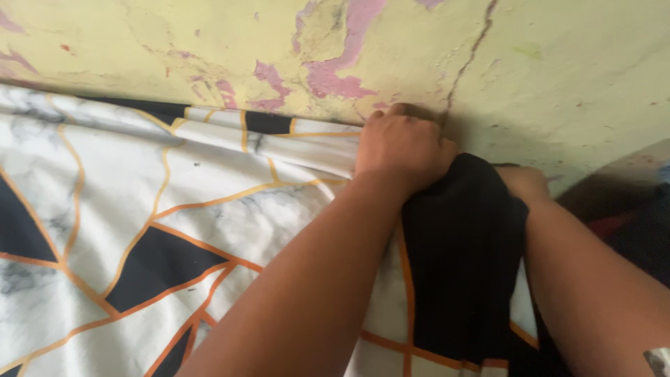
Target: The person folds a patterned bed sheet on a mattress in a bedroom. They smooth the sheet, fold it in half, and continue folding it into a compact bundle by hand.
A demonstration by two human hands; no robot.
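A bedsheet (125, 209) with a white marble print, black patches and orange lines covers the surface below a wall. My left hand (401, 150) is clenched on the sheet's far edge, pressed against the wall. My right hand (525, 183) sits just to the right, gripping the same sheet where a black patch (464, 258) bunches up between my two forearms. Most of its fingers are hidden behind the fabric.
A yellow-green wall (558, 70) with peeling pink patches and a dark crack runs along the back, touching the sheet's edge. Dark and red cloth (635, 223) lies in shadow at the right edge.
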